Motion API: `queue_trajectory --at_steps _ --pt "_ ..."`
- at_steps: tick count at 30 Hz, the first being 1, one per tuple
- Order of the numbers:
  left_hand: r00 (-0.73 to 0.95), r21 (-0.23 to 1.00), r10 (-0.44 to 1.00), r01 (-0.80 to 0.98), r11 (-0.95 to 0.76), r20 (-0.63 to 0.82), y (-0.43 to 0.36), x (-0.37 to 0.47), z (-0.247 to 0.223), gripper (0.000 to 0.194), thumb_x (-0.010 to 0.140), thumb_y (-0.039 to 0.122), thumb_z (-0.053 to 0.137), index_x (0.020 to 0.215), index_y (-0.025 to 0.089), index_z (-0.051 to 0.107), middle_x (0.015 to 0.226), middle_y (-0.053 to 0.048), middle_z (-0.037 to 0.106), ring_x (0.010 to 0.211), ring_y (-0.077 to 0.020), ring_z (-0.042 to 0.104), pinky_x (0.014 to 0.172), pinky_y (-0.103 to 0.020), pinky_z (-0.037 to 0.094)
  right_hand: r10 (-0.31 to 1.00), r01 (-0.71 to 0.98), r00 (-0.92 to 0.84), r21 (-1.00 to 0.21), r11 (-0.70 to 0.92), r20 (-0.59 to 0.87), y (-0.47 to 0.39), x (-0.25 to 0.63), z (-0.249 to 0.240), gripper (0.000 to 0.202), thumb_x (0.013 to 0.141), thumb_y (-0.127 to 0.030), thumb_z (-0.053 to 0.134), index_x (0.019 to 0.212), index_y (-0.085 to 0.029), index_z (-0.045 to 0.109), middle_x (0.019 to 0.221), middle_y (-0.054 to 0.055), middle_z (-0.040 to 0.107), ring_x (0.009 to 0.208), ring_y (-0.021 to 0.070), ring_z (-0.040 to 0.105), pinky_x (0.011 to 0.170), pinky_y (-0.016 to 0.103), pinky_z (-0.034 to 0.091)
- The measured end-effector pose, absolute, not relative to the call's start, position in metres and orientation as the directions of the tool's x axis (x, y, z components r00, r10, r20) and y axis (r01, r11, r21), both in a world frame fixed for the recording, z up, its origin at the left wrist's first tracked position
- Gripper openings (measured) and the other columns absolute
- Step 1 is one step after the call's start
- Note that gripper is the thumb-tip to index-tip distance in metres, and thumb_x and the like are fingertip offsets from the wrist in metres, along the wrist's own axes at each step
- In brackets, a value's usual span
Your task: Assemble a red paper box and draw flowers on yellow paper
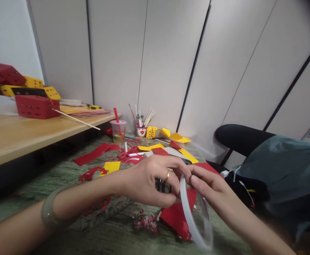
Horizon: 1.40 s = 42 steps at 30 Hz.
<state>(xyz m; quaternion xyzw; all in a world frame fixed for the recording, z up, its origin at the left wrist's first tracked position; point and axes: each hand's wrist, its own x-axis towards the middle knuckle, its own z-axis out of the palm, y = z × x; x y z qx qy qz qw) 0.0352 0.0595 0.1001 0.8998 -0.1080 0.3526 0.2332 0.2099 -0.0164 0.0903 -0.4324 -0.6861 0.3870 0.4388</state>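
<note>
A thin white ring, which looks like a narrow roll of tape, hangs upright below my fingertips. My left hand, with a gold-coloured ring on one finger and a bangle at the wrist, is bent over and pinches near its top edge. Thumb and fingers of my right hand close on the same top part from the other side. Exactly where the fingertips meet is hidden. Beneath the hands lies a red paper piece. A small cluster of pink and white beads or flowers rests beside it.
Red strips, yellow paper and red thread litter the table. Behind stand a drink cup and a pen holder. A raised wooden shelf at left carries red boxes. At right is a black chair.
</note>
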Motion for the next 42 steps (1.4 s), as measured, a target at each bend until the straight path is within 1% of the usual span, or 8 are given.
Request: queue_trajectory --at_steps 3,7,13,17,23,27,34,42 --pt "0.744 0.371 -0.030 -0.368 -0.852 0.667 0.060 0.035 0.100 0.011 0.066 0.002 0.054 0.065 0.009 0.062 0.096 -0.014 0.055 0.082 -0.0158 0.058 0.074 -0.027 0.049 0.965 0.203 -0.168 -0.951 0.233 0.201 -0.016 0.212 0.088 0.019 0.083 -0.036 0.051 0.091 -0.024 0.063 0.065 -0.003 0.052 0.057 0.0087 0.045 0.058 0.020 0.039" --pt "0.746 0.411 0.035 -0.326 -0.851 0.665 0.063 0.030 0.101 0.009 0.068 0.005 0.057 0.065 0.011 0.062 0.109 -0.011 0.048 0.084 -0.0141 0.056 0.078 -0.029 0.048 0.987 0.116 -0.014 -0.980 0.161 0.160 -0.015 0.219 0.085 0.026 0.079 -0.041 0.054 0.092 -0.021 0.063 0.060 -0.003 0.047 0.050 0.0077 0.036 0.047 0.019 0.030" --pt "0.723 0.577 0.266 -0.219 -0.787 0.638 0.075 0.030 0.100 0.005 0.067 0.007 0.062 0.068 0.012 0.065 0.091 -0.006 0.053 0.084 -0.0137 0.053 0.075 -0.028 0.046 0.979 0.154 0.010 -0.968 0.198 0.202 -0.014 0.220 0.085 0.024 0.077 -0.040 0.057 0.078 -0.018 0.064 0.048 -0.008 0.028 0.044 0.0054 0.016 0.041 0.020 0.011" --pt "0.675 0.757 0.504 -0.125 -0.641 0.539 0.078 0.037 0.098 0.004 0.065 0.009 0.063 0.064 0.012 0.064 0.074 -0.002 0.056 0.072 -0.0106 0.052 0.060 -0.022 0.043 0.979 0.217 0.021 -0.957 0.194 0.203 -0.017 0.218 0.087 0.020 0.075 -0.038 0.060 0.076 -0.018 0.063 0.053 -0.006 0.043 0.044 0.0042 0.028 0.040 0.017 0.020" --pt "0.701 0.903 0.623 -0.070 -0.425 0.348 0.072 0.042 0.091 0.005 0.069 0.017 0.061 0.070 0.014 0.065 0.068 0.000 0.060 0.058 -0.0072 0.052 0.053 -0.019 0.043 0.924 0.474 0.092 -0.832 0.287 0.371 -0.021 0.213 0.087 0.014 0.073 -0.035 0.061 0.071 -0.021 0.063 0.072 -0.001 0.061 0.064 0.0125 0.054 0.056 0.019 0.041" --pt "0.707 0.964 0.671 -0.058 -0.259 0.223 0.063 0.042 0.089 0.006 0.068 0.019 0.062 0.070 0.015 0.065 0.068 0.001 0.059 0.054 -0.0067 0.051 0.051 -0.019 0.043 0.864 0.626 0.118 -0.712 0.318 0.490 -0.022 0.210 0.085 0.010 0.072 -0.032 0.061 0.070 -0.022 0.063 0.066 -0.002 0.063 0.053 0.0112 0.053 0.046 0.018 0.040" --pt "0.697 0.964 0.684 -0.040 -0.263 0.216 0.061 0.044 0.088 0.008 0.067 0.019 0.061 0.071 0.014 0.065 0.067 0.000 0.057 0.055 -0.0080 0.049 0.049 -0.019 0.042 0.794 0.700 0.101 -0.610 0.372 0.600 -0.022 0.207 0.082 0.005 0.071 -0.028 0.061 0.070 -0.023 0.063 0.063 -0.003 0.063 0.046 0.0096 0.052 0.041 0.017 0.040" --pt "0.710 0.976 0.679 -0.060 -0.208 0.189 0.058 0.042 0.090 0.007 0.067 0.019 0.061 0.070 0.013 0.064 0.068 -0.001 0.058 0.055 -0.0073 0.050 0.051 -0.019 0.041 0.825 0.640 0.169 -0.696 0.324 0.540 -0.022 0.209 0.083 0.011 0.071 -0.034 0.061 0.070 -0.023 0.063 0.059 -0.003 0.062 0.047 0.0109 0.053 0.041 0.017 0.040"
